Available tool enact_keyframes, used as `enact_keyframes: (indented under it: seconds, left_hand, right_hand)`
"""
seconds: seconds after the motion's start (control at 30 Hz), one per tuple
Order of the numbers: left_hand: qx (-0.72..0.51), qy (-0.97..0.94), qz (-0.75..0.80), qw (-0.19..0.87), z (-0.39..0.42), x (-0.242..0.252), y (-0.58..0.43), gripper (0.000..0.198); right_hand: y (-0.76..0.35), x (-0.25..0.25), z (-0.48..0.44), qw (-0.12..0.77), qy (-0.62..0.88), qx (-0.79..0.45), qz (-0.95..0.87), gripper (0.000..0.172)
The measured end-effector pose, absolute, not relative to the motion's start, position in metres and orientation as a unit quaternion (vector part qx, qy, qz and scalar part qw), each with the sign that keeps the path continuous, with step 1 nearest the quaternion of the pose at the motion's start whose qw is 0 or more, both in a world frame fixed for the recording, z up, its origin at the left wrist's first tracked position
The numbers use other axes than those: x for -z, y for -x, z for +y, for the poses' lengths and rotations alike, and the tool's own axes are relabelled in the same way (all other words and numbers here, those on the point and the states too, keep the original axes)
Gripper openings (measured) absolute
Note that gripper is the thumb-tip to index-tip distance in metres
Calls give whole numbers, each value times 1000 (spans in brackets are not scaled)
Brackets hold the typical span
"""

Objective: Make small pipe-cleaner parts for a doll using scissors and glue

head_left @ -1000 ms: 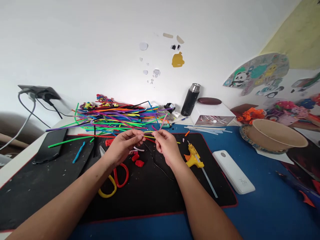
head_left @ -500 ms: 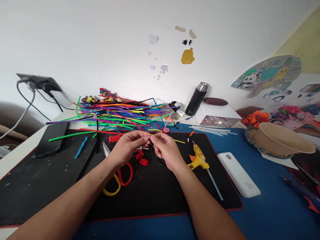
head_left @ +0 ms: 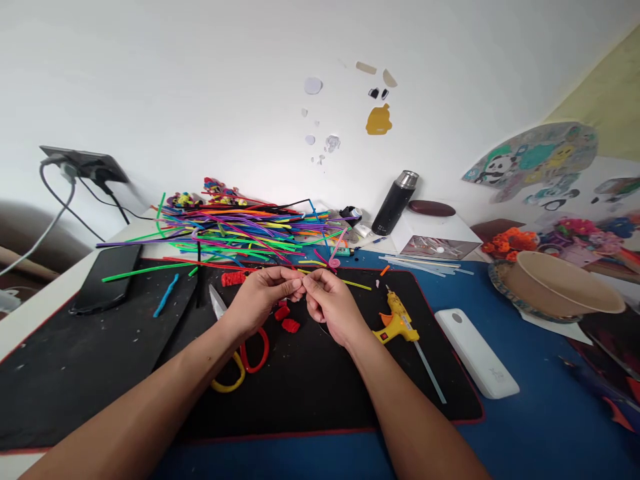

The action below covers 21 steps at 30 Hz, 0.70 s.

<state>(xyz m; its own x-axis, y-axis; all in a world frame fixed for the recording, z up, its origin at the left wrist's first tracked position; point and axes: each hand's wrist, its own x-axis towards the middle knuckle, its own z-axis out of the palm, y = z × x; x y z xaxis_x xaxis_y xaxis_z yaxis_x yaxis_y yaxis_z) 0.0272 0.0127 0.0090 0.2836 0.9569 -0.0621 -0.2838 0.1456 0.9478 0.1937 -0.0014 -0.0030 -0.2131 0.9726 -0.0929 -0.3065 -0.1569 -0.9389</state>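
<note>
My left hand and my right hand meet fingertip to fingertip above the black mat. Both are closed in a pinch; whatever lies between the fingers is too small and covered to name. Just below them lie small red coiled pieces, and a longer red coil rests behind my left hand. Scissors with one red and one yellow handle loop lie partly under my left wrist. To the right of my right hand is a yellow glue gun with a glue stick in its back.
Many coloured pipe cleaners are heaped along the wall. A phone and a twisted blue piece lie left. On the right are a white power bank, a beige bowl, clear glue sticks and a black flask.
My fingertips have drawn closer together and the fingers curl in more. The whole view has shifted slightly; the things on the mat lie as before.
</note>
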Motion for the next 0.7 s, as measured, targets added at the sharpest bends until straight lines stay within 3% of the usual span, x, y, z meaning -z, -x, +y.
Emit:
enact_keyframes:
  seconds: [0.7]
  left_hand:
    - [-455,-504,410,609,10,-10,-22,29]
  right_hand:
    - [-201,6,-1,434,336,-711,-440,43]
